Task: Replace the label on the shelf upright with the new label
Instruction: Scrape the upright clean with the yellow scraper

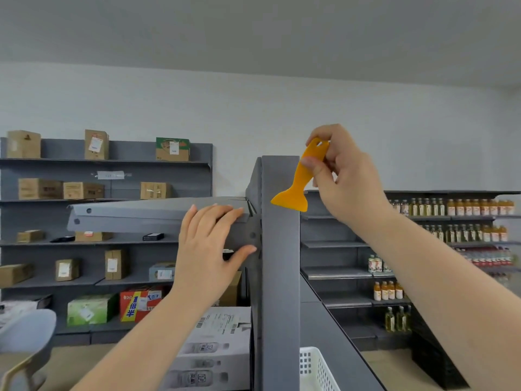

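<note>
Shelf upright (pixel 280 249) runs vertical between hands. Right hand (pixel 345 176) nearer, pinching orange scraper (pixel 300 179), blade at upright's face. Left hand (pixel 210 244) spread, bracing shelf edge (pixel 141 218). No label visible.

Upright (pixel 280 249) centre, shelves of boxes (pixel 107 221) left, bottles (pixel 451 210) right
</note>
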Demonstrator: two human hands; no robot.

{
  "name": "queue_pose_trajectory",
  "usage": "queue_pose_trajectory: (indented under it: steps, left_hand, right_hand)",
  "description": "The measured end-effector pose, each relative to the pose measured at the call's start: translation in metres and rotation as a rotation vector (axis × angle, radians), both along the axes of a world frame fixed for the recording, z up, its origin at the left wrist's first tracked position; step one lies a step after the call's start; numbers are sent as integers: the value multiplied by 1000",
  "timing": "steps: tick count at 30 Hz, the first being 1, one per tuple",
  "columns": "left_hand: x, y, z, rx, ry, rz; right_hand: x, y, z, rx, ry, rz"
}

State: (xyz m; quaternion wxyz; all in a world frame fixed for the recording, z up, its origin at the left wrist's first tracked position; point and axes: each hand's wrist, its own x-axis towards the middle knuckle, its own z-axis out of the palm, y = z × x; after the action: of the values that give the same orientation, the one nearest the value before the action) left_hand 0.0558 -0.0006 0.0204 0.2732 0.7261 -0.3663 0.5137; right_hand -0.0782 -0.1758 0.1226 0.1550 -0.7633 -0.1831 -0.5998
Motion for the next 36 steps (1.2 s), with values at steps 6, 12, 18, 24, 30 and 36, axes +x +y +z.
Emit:
queue_pose_trajectory:
  steps: [6,12,18,24,30,36]
  left_hand:
    - [1,0,-1,-5,-22,12]
    - [2,-1,0,-27,-12,-45]
    - [1,0,-2,-38,-24,-49]
    - [1,-1,-1,-29,-27,-36]
    - [1,-2,-1,-39,-28,-22]
    - [-1,-1,0,-28,-34,-10]
  right_hand:
    - [10,6,-44,-81,150,3]
    - [0,14,13,-34,-39,10]
    - [13,6,-40,-140,96,8]
    - [12,-2,-88,-105,230,65]
    - [-3,4,7,-6,-63,67]
    - [8,-4,-20,-37,19,21]
